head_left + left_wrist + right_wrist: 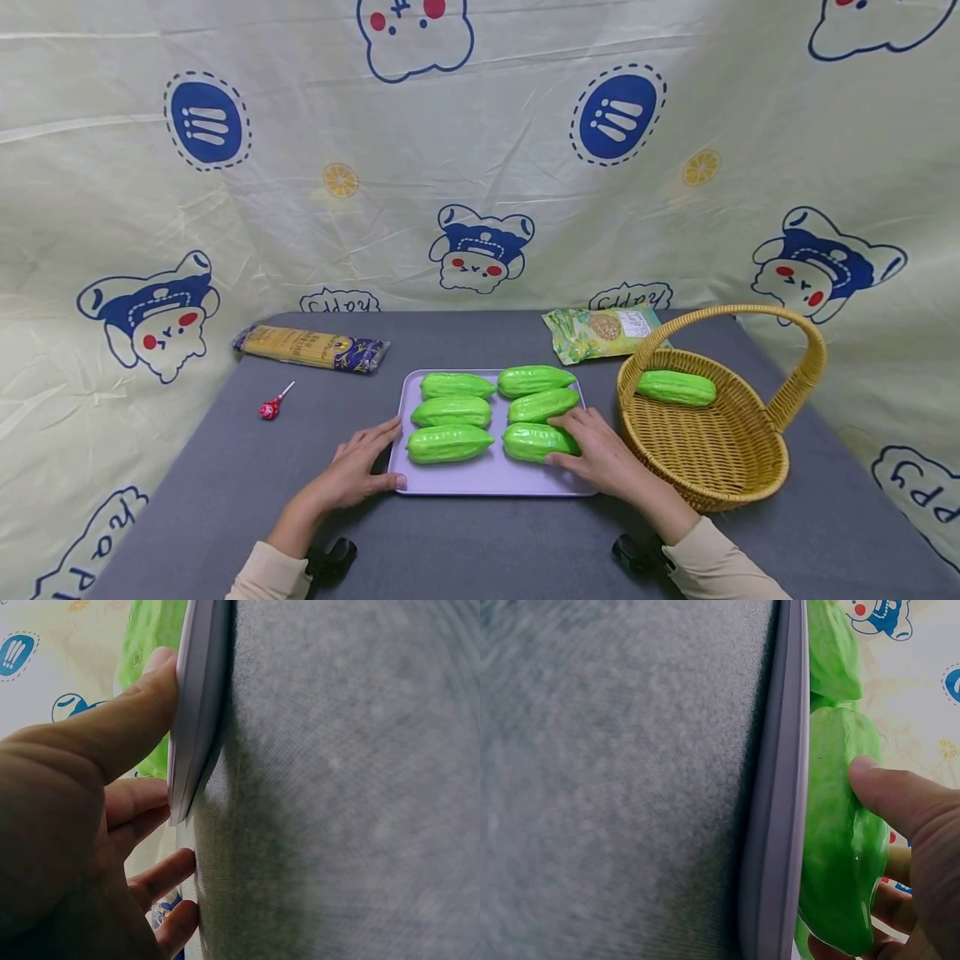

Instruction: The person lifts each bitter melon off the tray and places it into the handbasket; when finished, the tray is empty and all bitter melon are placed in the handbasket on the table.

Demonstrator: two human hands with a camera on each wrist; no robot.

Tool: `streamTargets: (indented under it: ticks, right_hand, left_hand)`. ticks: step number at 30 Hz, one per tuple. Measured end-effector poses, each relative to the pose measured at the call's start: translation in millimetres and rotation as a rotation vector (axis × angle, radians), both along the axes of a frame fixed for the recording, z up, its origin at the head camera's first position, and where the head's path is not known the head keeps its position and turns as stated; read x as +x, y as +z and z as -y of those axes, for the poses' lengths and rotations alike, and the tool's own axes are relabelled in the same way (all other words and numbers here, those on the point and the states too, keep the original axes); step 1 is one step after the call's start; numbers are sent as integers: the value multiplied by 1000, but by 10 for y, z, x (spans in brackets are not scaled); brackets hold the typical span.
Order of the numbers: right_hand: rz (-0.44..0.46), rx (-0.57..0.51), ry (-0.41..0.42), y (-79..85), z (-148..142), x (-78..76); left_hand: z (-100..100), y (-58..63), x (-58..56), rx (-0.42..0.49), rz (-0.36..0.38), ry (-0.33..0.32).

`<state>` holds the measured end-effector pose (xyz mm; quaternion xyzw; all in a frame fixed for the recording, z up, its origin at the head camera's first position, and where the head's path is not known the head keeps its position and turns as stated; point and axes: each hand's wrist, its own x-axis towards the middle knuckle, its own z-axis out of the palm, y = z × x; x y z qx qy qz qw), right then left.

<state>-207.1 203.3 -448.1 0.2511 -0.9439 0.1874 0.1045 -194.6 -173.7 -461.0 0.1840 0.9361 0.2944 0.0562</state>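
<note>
Six glossy green bitter gourds fill a lilac tray (480, 479); a seventh lies in the wicker basket (720, 450). Backdrop print reads "happy", upside down. The right hand (600, 454) curls around the near-right gourd (534, 442).

Left wrist view: left hand (82, 817), fingers relaxed, thumb pressing the tray's edge.

Right wrist view: thumb on the ridged gourd.

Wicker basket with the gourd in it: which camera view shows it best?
Head view: the wicker basket shows whole, handle included, with one green gourd inside, right of the tray. Neither wrist view shows the basket, only tray edge, gourds and tablecloth.
</note>
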Motion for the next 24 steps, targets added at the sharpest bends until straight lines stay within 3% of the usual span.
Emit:
streamTargets:
  ticks: [15, 24]
  right_hand:
    - [0, 13, 6, 19, -17, 35]
    - [-29, 6, -1, 229, -64, 102]
  left_hand:
    - [4, -7, 16, 6, 0, 5]
    - [-1, 20, 16, 4, 3, 5]
